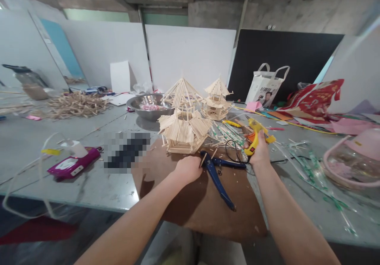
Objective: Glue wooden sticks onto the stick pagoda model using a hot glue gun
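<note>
My right hand (261, 148) is wrapped round a yellow hot glue gun (253, 136), its nozzle pointing up and away from me. My left hand (188, 169) is closed, with a short wooden stick (204, 160) showing at its fingertips. Just beyond that hand stands a pavilion model (185, 132) built from thin wooden sticks. Beside my left fingers, blue-handled cutters (218, 178) lie spread on a brown board (190, 209). Behind the model are a cone-shaped stick roof (181, 93) and a smaller tiered stick tower (218, 101).
A metal bowl (151, 112) stands behind the model, and a pile of sticks (78, 106) lies at left. A purple power strip (74, 164) with cables sits left front. Wrapped sticks (227, 132), plastic wrappers (317, 170) and a pink-handled clear container (353, 160) occupy the right.
</note>
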Available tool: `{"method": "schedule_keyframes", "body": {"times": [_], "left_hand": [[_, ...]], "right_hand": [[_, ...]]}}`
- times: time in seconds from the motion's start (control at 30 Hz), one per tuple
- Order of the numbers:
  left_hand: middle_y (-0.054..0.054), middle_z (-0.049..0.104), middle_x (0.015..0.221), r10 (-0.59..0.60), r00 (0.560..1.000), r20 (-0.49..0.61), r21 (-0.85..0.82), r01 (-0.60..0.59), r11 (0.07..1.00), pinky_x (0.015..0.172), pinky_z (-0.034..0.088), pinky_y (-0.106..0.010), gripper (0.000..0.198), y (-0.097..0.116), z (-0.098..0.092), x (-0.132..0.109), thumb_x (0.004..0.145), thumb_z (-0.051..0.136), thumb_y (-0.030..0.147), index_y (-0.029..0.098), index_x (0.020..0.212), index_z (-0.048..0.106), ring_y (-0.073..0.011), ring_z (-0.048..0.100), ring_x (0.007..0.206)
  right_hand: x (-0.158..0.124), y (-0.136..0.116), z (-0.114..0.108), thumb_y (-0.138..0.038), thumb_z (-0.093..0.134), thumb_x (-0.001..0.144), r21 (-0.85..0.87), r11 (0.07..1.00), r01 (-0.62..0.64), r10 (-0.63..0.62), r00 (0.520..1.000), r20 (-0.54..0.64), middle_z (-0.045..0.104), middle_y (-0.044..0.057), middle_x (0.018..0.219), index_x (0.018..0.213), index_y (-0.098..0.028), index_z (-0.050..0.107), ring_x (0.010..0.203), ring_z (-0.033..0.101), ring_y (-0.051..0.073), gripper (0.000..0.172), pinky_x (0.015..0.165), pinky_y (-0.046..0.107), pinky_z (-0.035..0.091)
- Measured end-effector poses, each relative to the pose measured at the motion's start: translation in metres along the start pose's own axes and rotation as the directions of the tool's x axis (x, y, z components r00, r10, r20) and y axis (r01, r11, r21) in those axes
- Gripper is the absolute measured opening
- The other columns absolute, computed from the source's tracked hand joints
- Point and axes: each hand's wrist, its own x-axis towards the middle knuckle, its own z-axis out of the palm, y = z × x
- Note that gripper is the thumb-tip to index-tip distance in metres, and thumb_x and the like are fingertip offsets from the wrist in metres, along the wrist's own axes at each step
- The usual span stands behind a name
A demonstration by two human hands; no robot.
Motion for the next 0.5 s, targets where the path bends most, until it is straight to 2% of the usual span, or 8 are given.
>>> {"method": "schedule_keyframes", "body": {"times": [0.1, 0.17, 0.27, 0.33, 0.4, 0.5], "left_hand": [[-0.010, 0.064, 0.082, -0.018, 1.000, -0.025, 0.020, 0.019, 1.000, 0.066, 0.046, -0.037, 0.021, -0.002, -0.006, 0.002, 0.072, 0.041, 0.027, 0.019, 0.076, 0.060, -0.0257, 0.060, 0.081], [-0.010, 0.065, 0.082, -0.015, 0.998, -0.056, 0.028, 0.016, 0.999, 0.066, 0.046, -0.036, 0.023, -0.001, -0.011, 0.005, 0.074, 0.039, 0.029, 0.019, 0.077, 0.060, -0.0250, 0.060, 0.080], [-0.009, 0.065, 0.082, 0.020, 0.995, -0.099, 0.047, -0.016, 0.999, 0.067, 0.046, -0.035, 0.026, 0.007, -0.016, 0.014, 0.076, 0.038, 0.032, 0.019, 0.080, 0.060, -0.0238, 0.060, 0.081], [-0.010, 0.064, 0.085, 0.041, 0.994, -0.099, 0.070, -0.034, 0.997, 0.068, 0.046, -0.034, 0.026, 0.015, -0.018, 0.023, 0.077, 0.039, 0.032, 0.019, 0.083, 0.060, -0.0235, 0.059, 0.083], [-0.011, 0.064, 0.088, 0.059, 0.995, -0.075, 0.090, -0.052, 0.995, 0.070, 0.046, -0.034, 0.026, 0.024, -0.017, 0.034, 0.077, 0.040, 0.031, 0.018, 0.087, 0.060, -0.0234, 0.059, 0.086], [-0.012, 0.064, 0.088, 0.075, 0.996, -0.038, 0.094, -0.071, 0.993, 0.069, 0.046, -0.032, 0.027, 0.036, -0.014, 0.054, 0.077, 0.040, 0.028, 0.015, 0.088, 0.061, -0.0228, 0.060, 0.084]], "right_hand": [[0.004, -0.001, -0.002, -0.057, 0.050, 0.065, -0.002, 0.999, 0.033, -0.033, 0.998, -0.051, 0.059, -0.004, 0.058, 0.066, -0.018, 0.047, 0.029, 0.042, 0.005, 0.039, 0.031, 0.019, 0.033], [0.006, -0.003, -0.004, -0.056, 0.048, 0.066, -0.013, 0.994, 0.109, -0.110, 0.986, -0.129, 0.058, -0.005, 0.057, 0.067, -0.018, 0.047, 0.029, 0.042, 0.004, 0.038, 0.031, 0.019, 0.033], [0.009, -0.007, -0.006, -0.053, 0.048, 0.069, -0.056, 0.965, 0.256, -0.261, 0.924, -0.281, 0.057, -0.006, 0.055, 0.069, -0.019, 0.046, 0.028, 0.041, 0.004, 0.034, 0.029, 0.018, 0.031], [0.010, -0.011, -0.006, -0.052, 0.048, 0.070, -0.099, 0.941, 0.324, -0.338, 0.877, -0.342, 0.056, -0.007, 0.055, 0.069, -0.020, 0.045, 0.028, 0.041, 0.004, 0.032, 0.028, 0.017, 0.029], [0.009, -0.013, -0.006, -0.051, 0.048, 0.070, -0.167, 0.908, 0.385, -0.419, 0.836, -0.354, 0.055, -0.007, 0.055, 0.069, -0.019, 0.045, 0.029, 0.041, 0.003, 0.031, 0.028, 0.016, 0.027], [0.007, -0.016, -0.006, -0.049, 0.049, 0.071, -0.291, 0.850, 0.440, -0.518, 0.799, -0.305, 0.054, -0.007, 0.056, 0.069, -0.018, 0.048, 0.029, 0.040, 0.002, 0.031, 0.027, 0.016, 0.023]]}}
